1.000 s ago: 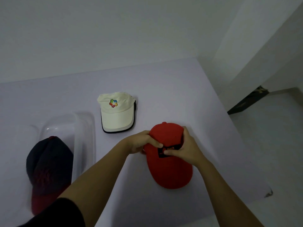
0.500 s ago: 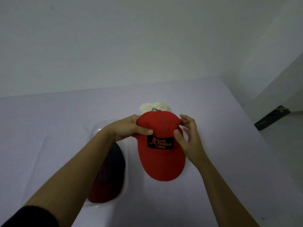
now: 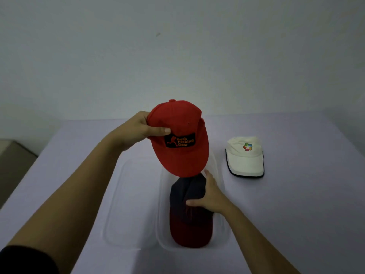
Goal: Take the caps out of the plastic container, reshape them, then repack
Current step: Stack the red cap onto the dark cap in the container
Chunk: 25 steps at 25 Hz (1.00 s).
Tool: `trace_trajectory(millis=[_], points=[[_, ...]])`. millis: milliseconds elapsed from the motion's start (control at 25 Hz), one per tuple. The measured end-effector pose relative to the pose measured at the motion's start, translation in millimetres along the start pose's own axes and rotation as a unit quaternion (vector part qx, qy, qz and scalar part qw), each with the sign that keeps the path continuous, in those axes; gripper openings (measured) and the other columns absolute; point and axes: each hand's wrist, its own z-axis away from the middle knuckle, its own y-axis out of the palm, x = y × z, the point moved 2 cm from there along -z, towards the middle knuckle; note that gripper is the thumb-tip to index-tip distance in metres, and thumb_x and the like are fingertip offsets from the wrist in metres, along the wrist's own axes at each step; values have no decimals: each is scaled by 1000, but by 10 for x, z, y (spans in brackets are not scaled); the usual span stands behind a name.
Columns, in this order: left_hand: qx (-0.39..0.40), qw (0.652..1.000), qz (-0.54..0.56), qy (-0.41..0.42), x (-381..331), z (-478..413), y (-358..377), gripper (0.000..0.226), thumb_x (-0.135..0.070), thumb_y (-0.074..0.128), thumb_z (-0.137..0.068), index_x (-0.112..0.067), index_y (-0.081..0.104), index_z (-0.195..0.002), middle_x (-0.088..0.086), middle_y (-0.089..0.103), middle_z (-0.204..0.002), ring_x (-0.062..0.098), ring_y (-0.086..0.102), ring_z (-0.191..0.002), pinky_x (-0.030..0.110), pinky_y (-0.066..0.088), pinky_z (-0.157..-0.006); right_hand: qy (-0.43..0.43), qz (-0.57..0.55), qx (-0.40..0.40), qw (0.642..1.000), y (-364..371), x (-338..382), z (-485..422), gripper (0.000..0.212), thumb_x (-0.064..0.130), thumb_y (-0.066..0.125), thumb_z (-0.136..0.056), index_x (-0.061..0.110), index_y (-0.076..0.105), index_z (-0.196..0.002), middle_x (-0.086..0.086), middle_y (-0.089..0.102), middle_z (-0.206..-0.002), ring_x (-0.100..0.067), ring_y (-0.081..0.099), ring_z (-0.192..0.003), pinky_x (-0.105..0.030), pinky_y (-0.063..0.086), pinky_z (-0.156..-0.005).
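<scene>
- Nearest us is the clear plastic container (image 3: 223,232). A navy-and-red cap (image 3: 189,228) lies inside it, brim toward us.
- Our right hand (image 3: 211,198) lies on that cap's crown, thumb across. We cannot tell if it is pressing or gripping.
- Our left hand (image 3: 136,129) grips the red cap (image 3: 183,155) at the crown's side, above the container.
- We judge the caps light, with a soft crown and a stiffer brim, so the brim is the place to hold.
- A white cap (image 3: 245,161) sits farther right on the table (image 3: 306,194).
</scene>
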Motion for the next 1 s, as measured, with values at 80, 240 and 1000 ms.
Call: trace_trajectory(millis=[80, 240, 1000], points=[[-3, 1000, 5, 8, 37, -6, -43, 28, -7, 69, -78, -16, 70, -105, 0, 75, -100, 17, 71, -94, 25, 57, -80, 53, 4, 48, 997, -17, -17, -161, 139, 24, 89, -56, 20, -16, -146, -8, 11, -157, -25, 22, -141, -40, 27, -114], [-3, 1000, 10, 11, 132, -109, -94, 27, -6, 68, -80, -13, 69, -106, -2, 76, -96, 16, 71, -92, 21, 55, -75, 60, 47, 69, 995, -123, -14, -324, 116, 22, 90, -53, 22, 19, -145, -6, 44, -143, -22, 47, -123, -37, 42, -104], [233, 929, 23, -286, 1599, -613, 839, 14, -9, 68, -70, -13, 71, -83, 6, 69, -84, 20, 65, -75, 36, 53, -77, -11, -85, 127, 988, -311, -5, 23, 73, 20, 77, -75, 31, 39, -136, 8, 55, -131, -9, 55, -119, -32, 47, -99]])
